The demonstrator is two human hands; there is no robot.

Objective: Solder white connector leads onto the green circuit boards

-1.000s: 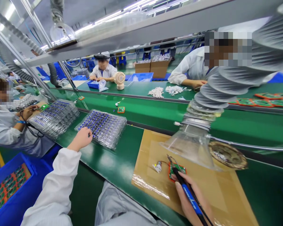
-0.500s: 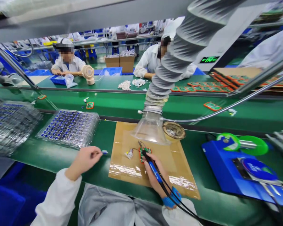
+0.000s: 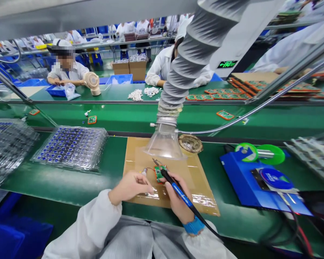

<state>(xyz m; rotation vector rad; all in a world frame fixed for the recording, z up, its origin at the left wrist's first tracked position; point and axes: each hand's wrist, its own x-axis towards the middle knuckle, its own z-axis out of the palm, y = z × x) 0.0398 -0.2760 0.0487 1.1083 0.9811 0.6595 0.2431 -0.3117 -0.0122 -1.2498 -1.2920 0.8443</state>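
Note:
My right hand [image 3: 179, 196], with a blue band at the wrist, is closed round a black-and-blue soldering iron [image 3: 178, 192]. The iron's metal tip points up and left, over the upper edge of a green circuit board [image 3: 158, 175] in an orange frame. The board lies on a brown sheet [image 3: 197, 180]. From its left side a thin wire leads to a small white connector [image 3: 144, 171], partly behind my left hand [image 3: 131, 186]. That hand is closed in a pinch left of the board; the small blue-and-white part seen in it earlier is now mostly hidden by the fingers.
A clear fume hood [image 3: 164, 145] hangs low above the board, with a round dish [image 3: 190, 143] beside it. At left is a plastic tray of small blue parts [image 3: 70, 147]. A blue solder-reel stand [image 3: 240, 183] is at right. Co-workers sit across the green belt [image 3: 137, 117].
My left hand has moved right from the green bench onto the brown sheet, close to the board. The iron stays at the board, and the view has shifted slightly to the right.

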